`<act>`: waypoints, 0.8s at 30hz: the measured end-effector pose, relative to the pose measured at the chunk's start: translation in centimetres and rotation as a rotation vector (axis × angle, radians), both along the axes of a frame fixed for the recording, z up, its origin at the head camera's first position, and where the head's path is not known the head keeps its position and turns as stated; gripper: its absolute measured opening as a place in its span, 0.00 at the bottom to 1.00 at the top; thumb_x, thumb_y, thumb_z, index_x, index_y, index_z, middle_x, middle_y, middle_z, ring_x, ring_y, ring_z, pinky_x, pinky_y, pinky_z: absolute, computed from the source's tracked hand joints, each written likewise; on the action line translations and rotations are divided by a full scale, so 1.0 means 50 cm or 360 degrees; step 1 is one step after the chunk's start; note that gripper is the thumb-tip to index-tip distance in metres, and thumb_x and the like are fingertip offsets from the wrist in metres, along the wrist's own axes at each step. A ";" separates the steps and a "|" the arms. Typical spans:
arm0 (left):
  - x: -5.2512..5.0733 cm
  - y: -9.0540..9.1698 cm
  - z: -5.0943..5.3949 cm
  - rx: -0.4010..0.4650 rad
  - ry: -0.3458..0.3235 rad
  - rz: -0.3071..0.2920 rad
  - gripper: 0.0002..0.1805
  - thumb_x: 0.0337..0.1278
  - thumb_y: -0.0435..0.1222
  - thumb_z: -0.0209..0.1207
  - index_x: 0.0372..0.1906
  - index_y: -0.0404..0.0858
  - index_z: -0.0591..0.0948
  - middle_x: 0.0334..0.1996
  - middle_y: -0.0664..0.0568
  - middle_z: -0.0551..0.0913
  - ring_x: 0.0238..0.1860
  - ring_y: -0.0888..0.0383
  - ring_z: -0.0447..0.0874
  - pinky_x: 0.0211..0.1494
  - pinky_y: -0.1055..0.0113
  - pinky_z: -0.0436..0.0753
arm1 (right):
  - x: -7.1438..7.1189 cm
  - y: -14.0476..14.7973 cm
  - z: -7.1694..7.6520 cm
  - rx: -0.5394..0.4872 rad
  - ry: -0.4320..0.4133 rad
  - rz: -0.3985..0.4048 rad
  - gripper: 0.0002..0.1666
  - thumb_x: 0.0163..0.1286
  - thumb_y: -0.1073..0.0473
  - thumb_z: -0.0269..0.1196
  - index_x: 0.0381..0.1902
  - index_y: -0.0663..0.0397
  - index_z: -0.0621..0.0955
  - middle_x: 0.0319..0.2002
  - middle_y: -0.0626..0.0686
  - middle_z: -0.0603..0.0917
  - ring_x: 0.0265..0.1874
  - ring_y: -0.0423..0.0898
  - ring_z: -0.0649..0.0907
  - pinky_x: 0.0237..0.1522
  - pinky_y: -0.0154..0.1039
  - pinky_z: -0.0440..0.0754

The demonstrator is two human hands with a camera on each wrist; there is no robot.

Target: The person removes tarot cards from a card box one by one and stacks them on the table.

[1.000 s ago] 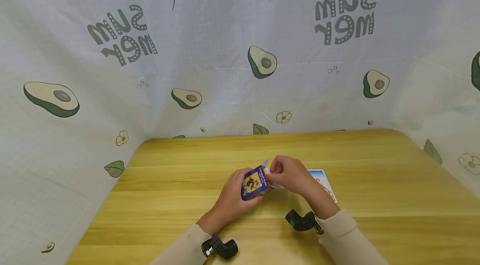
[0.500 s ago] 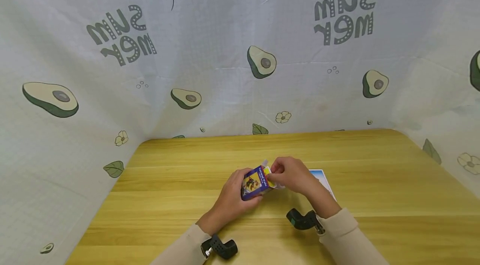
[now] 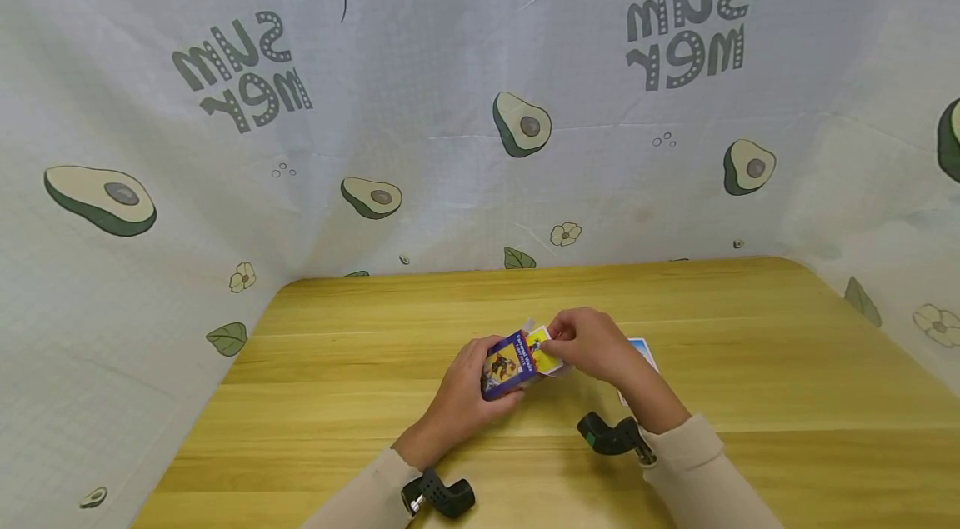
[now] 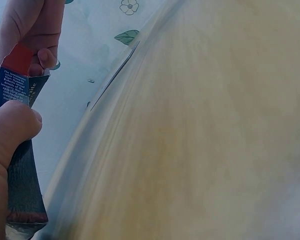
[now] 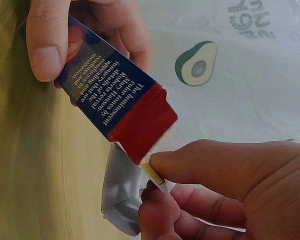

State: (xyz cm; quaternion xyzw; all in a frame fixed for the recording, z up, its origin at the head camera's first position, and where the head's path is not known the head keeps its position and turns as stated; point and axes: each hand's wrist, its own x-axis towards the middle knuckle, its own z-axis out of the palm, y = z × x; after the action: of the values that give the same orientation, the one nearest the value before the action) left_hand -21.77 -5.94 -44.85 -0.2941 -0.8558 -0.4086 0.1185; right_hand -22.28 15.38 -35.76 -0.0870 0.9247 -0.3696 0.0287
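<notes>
My left hand grips a blue tarot card box with a yellow picture on its front, tilted above the table. The box's end is open, and a red side flap stands out in the right wrist view. A yellow-faced card sticks partway out of that opening. My right hand pinches the card's edge between thumb and fingers. Under the right forearm, a white-bordered card with blue on it lies on the table, partly hidden. How many cards are between the fingers, I cannot tell.
The wooden table spreads out around both hands. Behind and beside it hangs a white cloth printed with avocados. A black wrist camera sits at the right cuff, another at the left.
My right hand has drawn the yellow card partway out of the box, moving slightly right. The left hand and box stay in place. The forearm now covers more of the card on the table.
</notes>
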 end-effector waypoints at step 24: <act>-0.002 0.001 -0.006 0.0016 0.0017 0.0020 0.40 0.46 0.46 0.72 0.65 0.43 0.67 0.52 0.53 0.75 0.46 0.62 0.71 0.49 0.66 0.76 | 0.005 0.018 0.015 -0.0063 -0.0010 -0.0039 0.09 0.61 0.62 0.66 0.35 0.62 0.80 0.28 0.53 0.81 0.21 0.45 0.78 0.23 0.37 0.79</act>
State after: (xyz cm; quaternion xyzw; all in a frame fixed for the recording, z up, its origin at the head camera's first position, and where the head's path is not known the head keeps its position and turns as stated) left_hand -21.85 -5.88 -45.13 -0.2904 -0.8550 -0.4105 0.1269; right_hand -22.05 16.28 -35.00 -0.0750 0.9181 -0.3883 0.0254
